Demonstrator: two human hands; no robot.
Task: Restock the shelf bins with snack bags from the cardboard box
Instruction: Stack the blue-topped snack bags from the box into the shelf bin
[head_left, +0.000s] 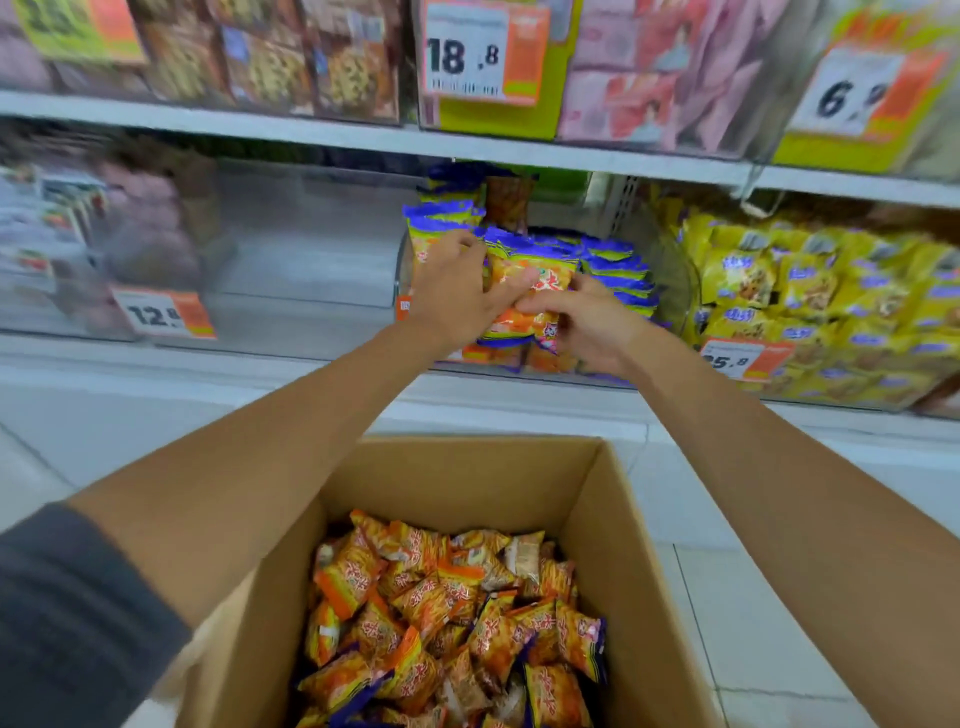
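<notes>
An open cardboard box (587, 499) sits low in front of me, holding several small orange snack bags (447, 608). Both arms reach up to the middle clear shelf bin (402, 254), where orange-and-blue snack bags (608, 260) stand in rows. My left hand (457, 291) and my right hand (587, 322) together grip a bunch of orange snack bags (524, 270) at the front of that bin. The fingers curl round the bunch and hide its lower part.
A bin of yellow snack bags (810, 296) is on the right, a nearly bare clear bin (291, 244) on the left. Price tags (166, 314) hang on the bin fronts. An upper shelf (311, 132) carries more packets. White floor tiles (727, 597) surround the box.
</notes>
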